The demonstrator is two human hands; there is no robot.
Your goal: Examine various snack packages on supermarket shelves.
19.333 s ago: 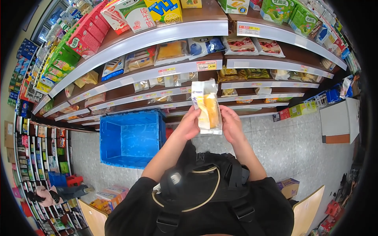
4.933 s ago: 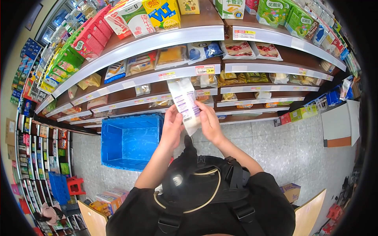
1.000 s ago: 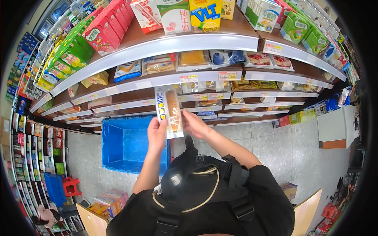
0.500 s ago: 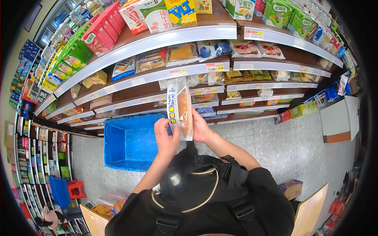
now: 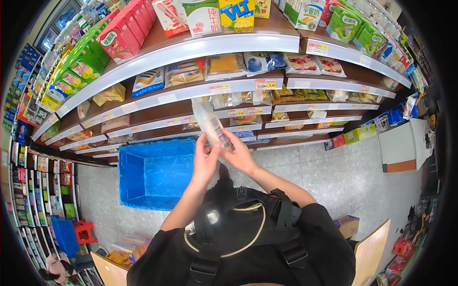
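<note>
A long packaged bread (image 5: 208, 120) in a pale, partly clear wrapper is held in front of the shelves, slightly blurred. Its top end leans to the left. My left hand (image 5: 205, 158) pinches the lower left side of the wrapper. On the other side, my right hand (image 5: 237, 153) grips the lower end, its fingers across the wrapper. Small dark print shows on the face turned up. Behind the top end of the bread are shelf edges with price tags (image 5: 265, 84) and more packaged breads (image 5: 224, 64).
A blue plastic crate (image 5: 128, 178), bare inside, stands on the floor left of my hands. Drink cartons (image 5: 202, 18) line the top shelf. A red stool (image 5: 85, 232) is at the lower left. Wooden panels (image 5: 374, 252) and a cardboard box (image 5: 347, 226) are near my sides.
The packaged bread has been turned over, from the face with large blue lettering to a paler one. It now tilts left, and my hands have come closer together at its lower end.
</note>
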